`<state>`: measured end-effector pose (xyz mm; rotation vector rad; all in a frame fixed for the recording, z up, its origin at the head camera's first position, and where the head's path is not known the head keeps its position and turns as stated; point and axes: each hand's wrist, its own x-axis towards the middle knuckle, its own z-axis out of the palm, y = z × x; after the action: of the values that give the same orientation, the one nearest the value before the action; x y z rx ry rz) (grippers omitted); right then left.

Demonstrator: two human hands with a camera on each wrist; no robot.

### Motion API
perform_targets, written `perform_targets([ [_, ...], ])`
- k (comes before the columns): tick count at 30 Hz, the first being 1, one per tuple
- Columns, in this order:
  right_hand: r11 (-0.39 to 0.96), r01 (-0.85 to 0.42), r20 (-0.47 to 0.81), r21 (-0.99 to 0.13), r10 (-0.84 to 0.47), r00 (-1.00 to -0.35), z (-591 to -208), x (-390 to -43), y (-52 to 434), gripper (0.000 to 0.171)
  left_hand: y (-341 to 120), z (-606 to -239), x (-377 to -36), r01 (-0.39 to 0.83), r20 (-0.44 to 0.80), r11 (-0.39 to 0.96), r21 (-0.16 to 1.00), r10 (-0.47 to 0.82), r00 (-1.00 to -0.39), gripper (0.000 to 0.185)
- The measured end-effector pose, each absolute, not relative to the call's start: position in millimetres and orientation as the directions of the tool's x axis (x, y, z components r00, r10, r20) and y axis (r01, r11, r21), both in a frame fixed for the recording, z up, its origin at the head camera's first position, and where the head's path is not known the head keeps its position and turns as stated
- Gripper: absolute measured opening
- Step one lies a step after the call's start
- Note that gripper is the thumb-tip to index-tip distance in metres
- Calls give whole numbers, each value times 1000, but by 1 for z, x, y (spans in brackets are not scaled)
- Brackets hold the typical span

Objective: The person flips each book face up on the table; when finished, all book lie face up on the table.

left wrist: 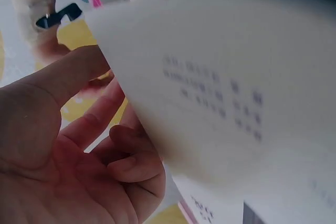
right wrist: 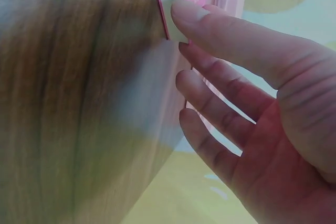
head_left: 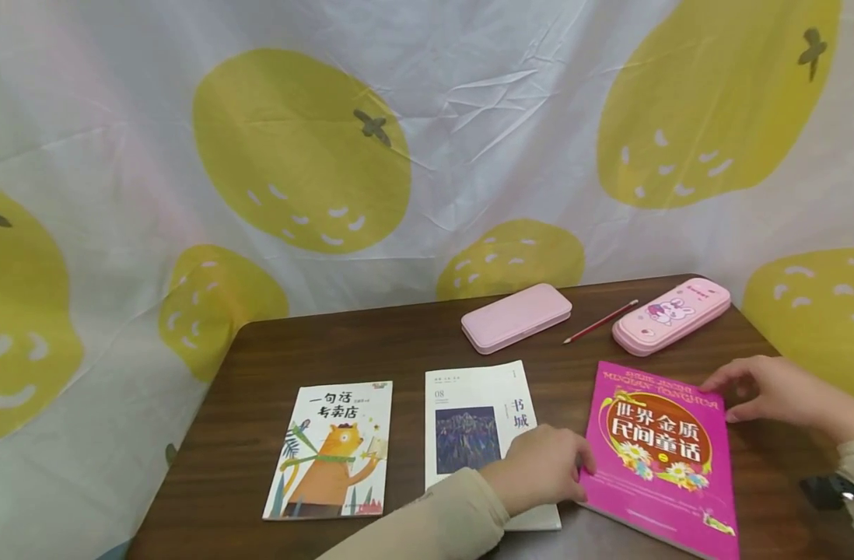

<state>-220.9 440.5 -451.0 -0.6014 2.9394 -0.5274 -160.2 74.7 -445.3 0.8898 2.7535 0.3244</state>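
Observation:
A magenta storybook (head_left: pixel 661 459) with a red oval title and flowers lies slanted at the right front of the table. My left hand (head_left: pixel 546 467) reaches over the white book (head_left: pixel 462 389), its fingertips at the magenta book's left edge. In the left wrist view, that hand's ring and little fingers bend loosely, and the white book hides its fingertips. At the magenta book's upper right edge is my right hand (head_left: pixel 770 395). In the right wrist view, its thumb (right wrist: pixel 188 11) rests against the page edge while the other fingers stay loosely extended.
A picture book with a bear (head_left: pixel 336 451) lies at the left. Toward the back are a plain pink pencil case (head_left: pixel 516 317), a red pencil (head_left: pixel 600 322) and a pink rabbit pencil case (head_left: pixel 672 315). Behind the wooden table (head_left: pixel 259 358) hangs a fruit-patterned curtain (head_left: pixel 427 155).

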Motion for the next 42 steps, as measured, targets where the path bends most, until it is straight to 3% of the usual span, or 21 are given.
perform_targets([
  [16, 860, -393, 124, -326, -373, -919, -457, -241, 428, 38, 96, -454, -138, 541, -85, 795, 275, 580, -810, 35],
  [22, 884, -301, 54, -359, -302, -952, -456, -240, 416, 36, 95, -453, -138, 568, -100, 773, 281, 613, -784, 28],
  [25, 901, -234, 31, -364, -239, -970, -451, -235, 401, 33, 88, -451, -139, 635, -36, 713, 297, 673, -739, 24],
  [29, 932, -192, 65, -307, -180, -981, -441, -230, 374, 32, 70, -441, -143, 703, 159, 621, 347, 700, -697, 18],
  [32, 949, -200, 110, -242, -178, -978, -435, -231, 354, 45, 49, -431, -151, 683, 270, 633, 364, 631, -728, 14],
  [38, 968, -215, 267, -130, -175, -948, -432, -234, 327, 64, -9, -418, -182, 533, 393, 820, 210, 428, -814, 15],
  [42, 969, -216, 280, -117, -176, -944, -437, -233, 316, 72, -55, -416, -199, 401, 424, 905, 141, 311, -850, 20],
])
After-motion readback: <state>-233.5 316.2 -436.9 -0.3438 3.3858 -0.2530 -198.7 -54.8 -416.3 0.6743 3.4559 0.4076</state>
